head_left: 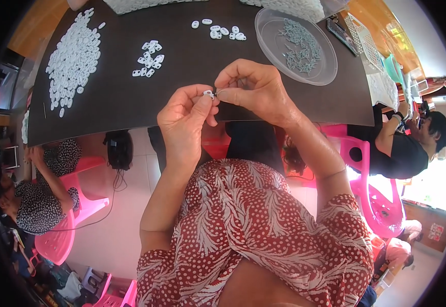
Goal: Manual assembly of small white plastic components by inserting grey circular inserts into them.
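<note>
The left hand [186, 108] pinches a small white bit [208, 93] between thumb and finger, up over the near edge of the table [115, 97]. The right hand [256, 91] is right beside it, thumb and finger closed on something small and dark, too tiny to tell. A big white heap [73, 64] lies far to the left. A smaller bunch [151, 60] sits nearer, and a few more bits [223, 32] lie farther back. On the right, a round clear tub [270, 43] holds grey screws [305, 48]
</note>
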`<act>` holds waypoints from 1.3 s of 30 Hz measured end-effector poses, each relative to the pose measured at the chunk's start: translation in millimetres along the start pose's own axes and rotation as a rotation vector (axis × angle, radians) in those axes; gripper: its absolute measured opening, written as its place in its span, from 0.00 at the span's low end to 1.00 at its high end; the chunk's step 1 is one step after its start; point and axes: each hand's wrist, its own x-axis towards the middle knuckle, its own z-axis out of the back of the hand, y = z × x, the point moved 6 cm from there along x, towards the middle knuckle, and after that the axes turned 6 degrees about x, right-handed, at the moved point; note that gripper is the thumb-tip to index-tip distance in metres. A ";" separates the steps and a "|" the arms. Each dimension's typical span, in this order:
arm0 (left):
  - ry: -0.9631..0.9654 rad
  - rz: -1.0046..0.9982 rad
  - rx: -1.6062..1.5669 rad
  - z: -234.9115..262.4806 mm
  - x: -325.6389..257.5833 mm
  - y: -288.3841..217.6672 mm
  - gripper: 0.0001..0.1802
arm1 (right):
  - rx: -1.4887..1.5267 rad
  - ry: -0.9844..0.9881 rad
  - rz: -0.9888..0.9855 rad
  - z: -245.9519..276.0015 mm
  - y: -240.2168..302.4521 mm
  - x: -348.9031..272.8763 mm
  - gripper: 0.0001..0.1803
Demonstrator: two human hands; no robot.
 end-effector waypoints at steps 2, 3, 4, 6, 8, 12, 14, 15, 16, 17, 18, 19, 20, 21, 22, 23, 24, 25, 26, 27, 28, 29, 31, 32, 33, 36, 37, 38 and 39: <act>0.003 0.001 0.011 0.1 -1.2 1.7 0.06 | -0.009 -0.022 0.042 -0.3 1.3 0.0 0.05; 0.007 0.001 0.024 0.0 -1.9 2.0 0.05 | -0.025 -0.014 0.041 -1.9 3.0 0.1 0.05; 0.003 0.001 0.023 0.5 -2.6 1.9 0.05 | -0.042 -0.006 0.040 -3.2 3.9 0.2 0.06; 0.004 0.000 0.044 0.9 -3.7 1.5 0.05 | -0.054 -0.006 0.035 -3.4 3.4 0.1 0.06; -0.003 0.000 0.046 2.2 -3.6 1.1 0.05 | -0.067 -0.007 0.030 -2.5 4.0 -0.6 0.06; -0.006 -0.012 0.068 3.3 -3.6 1.3 0.05 | -0.086 0.021 -0.057 -3.8 0.0 -2.0 0.06; -0.008 -0.007 0.068 3.4 -4.5 2.2 0.05 | -0.096 0.024 -0.065 -4.6 -0.2 -1.7 0.06; -0.007 0.000 0.069 3.4 -4.8 2.9 0.04 | -0.098 0.031 -0.059 -5.5 0.3 -1.5 0.06; -0.008 -0.001 0.068 3.4 -5.2 2.6 0.04 | -0.100 0.038 -0.054 -6.3 0.6 -1.3 0.07; -0.010 -0.002 0.085 3.5 -5.6 2.0 0.04 | -0.101 0.039 -0.055 -6.6 0.4 -1.3 0.07; -0.012 -0.004 0.103 3.7 -5.9 1.6 0.04 | -0.098 0.039 -0.052 -7.1 0.0 -1.2 0.07; -0.014 -0.004 0.102 4.1 -6.1 2.1 0.04 | -0.094 0.038 -0.050 -7.5 -0.4 -1.1 0.07; -0.018 -0.005 0.110 4.7 -6.3 2.9 0.04 | -0.095 0.040 -0.050 -8.0 -0.9 -0.9 0.07; -0.022 -0.006 0.118 5.1 -6.5 3.3 0.04 | -0.099 0.043 -0.041 -8.5 -1.0 -0.8 0.07; -0.023 -0.006 0.117 5.0 -7.0 3.1 0.04 | -0.104 0.046 -0.032 -9.0 -1.1 -0.6 0.07; -0.038 -0.016 0.165 5.5 -7.9 1.8 0.04 | -0.104 0.047 -0.033 -10.0 -2.5 -0.2 0.07; -0.052 -0.025 0.212 5.8 -8.7 0.8 0.04 | -0.101 0.028 -0.001 -10.8 -2.4 0.5 0.06; -0.053 -0.025 0.212 5.8 -8.9 3.1 0.04 | -0.098 0.010 0.032 -11.5 -2.2 1.0 0.06; -0.074 -0.097 0.263 6.7 -9.6 2.6 0.04 | -0.099 0.011 0.032 -13.1 -3.9 1.4 0.06; -0.093 -0.168 0.314 6.6 -10.1 0.4 0.03 | -0.055 -0.002 0.014 -13.4 -6.6 1.6 0.06; -0.092 -0.168 0.312 5.9 -10.1 0.5 0.03 | -0.012 -0.015 -0.002 -13.7 -8.9 1.8 0.06; -0.108 -0.153 0.289 6.4 -10.1 1.2 0.03 | -0.014 -0.015 -0.003 -15.4 -9.8 1.8 0.06; -0.127 -0.139 0.268 8.2 -9.4 0.7 0.03 | -0.001 -0.067 0.012 -16.1 -11.1 1.6 0.06; -0.139 -0.106 0.246 9.4 -8.2 -0.3 0.04 | -0.001 -0.065 0.012 -16.7 -10.8 1.6 0.06; -0.153 -0.072 0.224 11.4 -7.8 -0.4 0.04 | 0.002 -0.053 -0.016 -18.4 -11.4 1.6 0.06; -0.141 -0.081 0.130 15.2 -6.0 0.3 0.04 | 0.004 -0.030 -0.042 -22.1 -12.9 2.2 0.07; -0.142 -0.081 0.129 15.8 -5.7 -0.1 0.04 | 0.004 -0.020 -0.039 -23.2 -13.4 2.3 0.07; -0.141 -0.075 0.113 16.2 -5.5 0.0 0.04 | 0.002 -0.019 -0.039 -24.3 -14.4 2.4 0.07; -0.141 -0.068 0.098 16.6 -5.3 0.5 0.05 | 0.004 -0.050 -0.009 -23.6 -14.3 2.4 0.06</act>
